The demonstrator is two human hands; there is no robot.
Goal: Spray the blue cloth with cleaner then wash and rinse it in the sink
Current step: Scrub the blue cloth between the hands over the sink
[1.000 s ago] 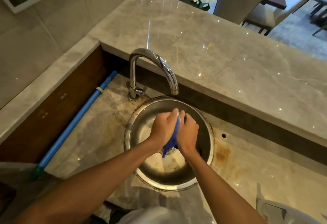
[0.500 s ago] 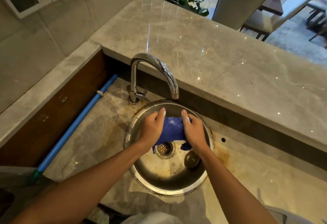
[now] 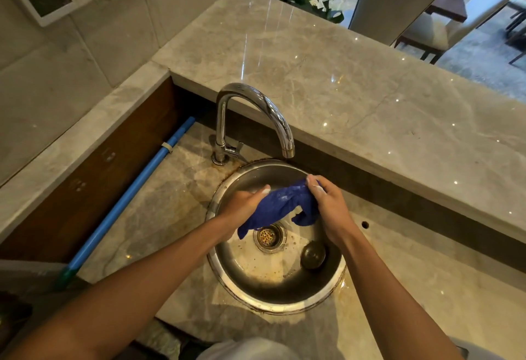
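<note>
Both hands hold the blue cloth (image 3: pixel 280 207) over the round steel sink (image 3: pixel 273 297). The cloth is wet, bunched and stretched between them, with white suds on it. My left hand (image 3: pixel 244 207) grips its lower left end, and my right hand (image 3: pixel 327 206) grips its upper right end, higher and closer to the tap. Loose ends of the cloth hang down over the drain (image 3: pixel 269 237). The chrome tap (image 3: pixel 256 109) arches over the back of the sink; no water stream shows at its spout. No spray bottle is in view.
A dark round drain plug (image 3: pixel 313 254) lies in the sink at the right. A blue pipe (image 3: pixel 133 191) runs along the left side of the lower counter. The raised marble bar top (image 3: pixel 355 97) stands behind the sink. A small hole (image 3: pixel 365 225) marks the counter on the right.
The hands were pressed together on the bunched cloth, then drew apart and stretched it. Now the right hand sits higher than the left, and the cloth is twisted between them.
</note>
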